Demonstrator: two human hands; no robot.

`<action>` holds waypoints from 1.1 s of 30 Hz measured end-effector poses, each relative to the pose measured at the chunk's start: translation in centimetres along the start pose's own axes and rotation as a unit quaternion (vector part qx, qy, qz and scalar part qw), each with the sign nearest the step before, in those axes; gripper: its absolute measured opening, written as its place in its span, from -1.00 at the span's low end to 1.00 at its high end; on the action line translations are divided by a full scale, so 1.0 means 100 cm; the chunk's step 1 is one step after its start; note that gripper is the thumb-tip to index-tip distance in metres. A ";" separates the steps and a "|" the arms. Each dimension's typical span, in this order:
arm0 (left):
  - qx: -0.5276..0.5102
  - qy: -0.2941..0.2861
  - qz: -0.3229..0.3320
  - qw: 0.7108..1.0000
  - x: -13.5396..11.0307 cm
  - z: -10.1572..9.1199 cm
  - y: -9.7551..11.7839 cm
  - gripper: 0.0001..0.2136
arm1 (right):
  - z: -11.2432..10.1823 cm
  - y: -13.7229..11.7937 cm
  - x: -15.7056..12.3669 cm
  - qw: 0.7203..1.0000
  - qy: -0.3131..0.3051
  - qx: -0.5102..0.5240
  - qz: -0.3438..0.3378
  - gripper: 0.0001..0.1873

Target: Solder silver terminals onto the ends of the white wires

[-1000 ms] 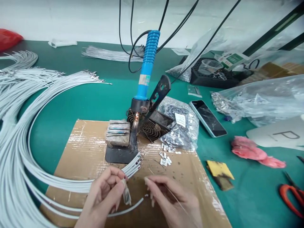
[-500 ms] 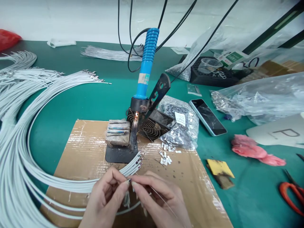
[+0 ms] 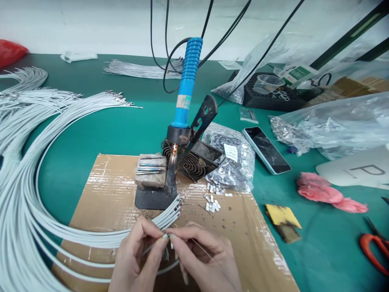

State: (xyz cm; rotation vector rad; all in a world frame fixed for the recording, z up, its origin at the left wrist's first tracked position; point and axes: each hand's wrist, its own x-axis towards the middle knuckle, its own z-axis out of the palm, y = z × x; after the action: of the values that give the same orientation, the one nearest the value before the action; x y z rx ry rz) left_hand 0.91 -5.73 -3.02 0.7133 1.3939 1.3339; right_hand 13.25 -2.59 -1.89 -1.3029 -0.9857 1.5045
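Note:
My left hand (image 3: pixel 142 253) is closed in a pinch around the tip of a white cable; the fingers hide most of that tip. My right hand (image 3: pixel 205 255) meets it fingertip to fingertip, also pinched, with a thin wire (image 3: pixel 208 256) running out across its fingers. Any small part between the fingertips is too small to make out. Just beyond both hands lies a bundle of white cables (image 3: pixel 167 217), ends pointing up and right. Behind it a blue-handled soldering iron (image 3: pixel 189 81) stands upright in its black stand (image 3: pixel 154 198).
Brown cardboard (image 3: pixel 103 190) lies beneath the hands. Small white connectors (image 3: pixel 212 205) are scattered right of the stand, near a bag of parts (image 3: pixel 243 170). Further right are a phone (image 3: pixel 267 150), a yellow sponge (image 3: pixel 281 215), a pink cloth (image 3: pixel 322 190) and red-handled scissors (image 3: pixel 372 255).
Both hands stay pinched together in nearly the same place. My left hand has shifted slightly right, and a pale tip now shows between the fingertips.

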 end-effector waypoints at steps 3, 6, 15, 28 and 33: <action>0.015 -0.022 0.010 1.000 0.001 -0.004 0.000 -0.68 | -0.001 -0.001 0.002 1.000 0.001 0.013 0.010 -0.90; 0.069 -0.048 0.010 0.996 0.001 -0.010 0.002 -0.68 | -0.004 -0.005 0.003 0.999 -0.012 -0.032 -0.017 -0.89; 0.127 -0.035 -0.008 0.991 0.002 -0.015 0.013 -0.66 | -0.010 -0.017 0.005 0.967 -0.070 -0.191 -0.152 -0.83; 0.020 -0.019 -0.081 0.996 -0.002 0.005 0.009 -0.63 | 0.020 0.023 -0.006 0.977 0.124 -0.038 -0.172 -0.87; -0.002 -0.001 -0.075 0.997 0.005 0.002 0.018 -0.65 | 0.018 0.023 -0.003 0.919 0.136 -0.118 -0.352 -0.60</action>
State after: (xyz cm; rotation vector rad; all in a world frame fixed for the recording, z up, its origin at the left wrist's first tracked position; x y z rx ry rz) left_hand 0.51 -4.84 -1.42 0.5958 1.4149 1.2169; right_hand 11.17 -3.59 -3.73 -1.1012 -1.2933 0.6520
